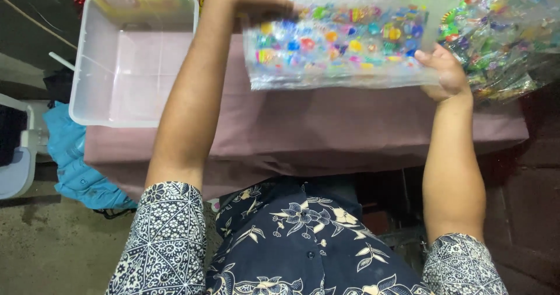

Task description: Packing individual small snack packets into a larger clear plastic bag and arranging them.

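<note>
Both hands grip clear packet of colourful small items (341,41) above table's far edge, left hand (248,0) clamped on top-left corner, right hand (446,73) fingers closed on right end, empty clear tub (137,59) at left corner, pile of similar packets (507,35) at right corner, pink cloth (326,126) over table.

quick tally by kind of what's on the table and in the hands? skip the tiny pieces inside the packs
Clear plastic tub: 1, beside the left hand
Clear pack of small multicoloured pieces: 1, held in both hands, right hand on its right end
Heap of similar colourful packs: 1 heap, single packs too jumbled to count
Pink tablecloth: 1
Total: 4
</note>
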